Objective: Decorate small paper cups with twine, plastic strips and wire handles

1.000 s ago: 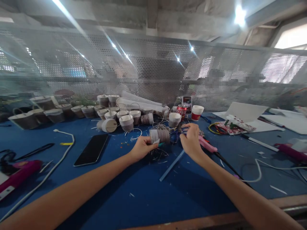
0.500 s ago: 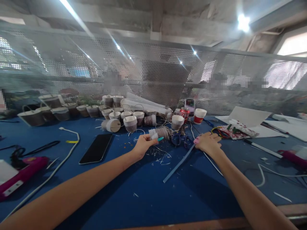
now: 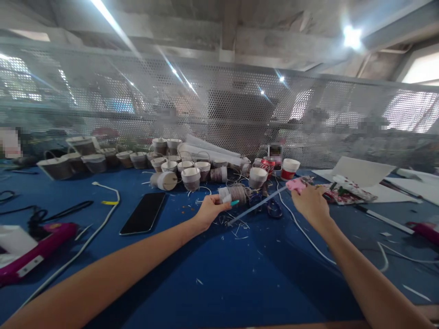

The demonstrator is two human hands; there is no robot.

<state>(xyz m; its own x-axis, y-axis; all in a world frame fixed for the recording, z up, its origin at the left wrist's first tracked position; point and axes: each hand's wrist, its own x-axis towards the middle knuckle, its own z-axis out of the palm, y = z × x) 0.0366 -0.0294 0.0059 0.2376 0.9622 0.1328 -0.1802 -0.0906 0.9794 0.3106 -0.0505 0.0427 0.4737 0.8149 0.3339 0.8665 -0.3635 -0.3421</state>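
My left hand (image 3: pixel 210 211) grips a small white cup wrapped in grey-brown twine (image 3: pixel 236 195), held on its side just above the blue table. My right hand (image 3: pixel 311 203) is closed round a pink glue gun (image 3: pixel 297 184), much of which the fingers hide. A long translucent glue stick (image 3: pixel 257 204) juts from it down to the left, its end close to the twine-wrapped cup. Blue-handled scissors (image 3: pixel 273 209) lie between the hands. Under the stick's end are scattered thread scraps (image 3: pixel 240 228).
Several twine-wrapped cups with handles (image 3: pixel 94 163) line the back left. A black phone (image 3: pixel 143 213), a white cable (image 3: pixel 118 192) and a magenta device (image 3: pixel 41 251) lie left. Back right are a red can (image 3: pixel 268 167), stacked paper cups (image 3: pixel 290 169) and a patterned packet (image 3: pixel 350 189).
My right hand has lifted the pink glue gun off the table and turned it, so the stick's end has swung up and left towards the cup. My left hand keeps its hold.
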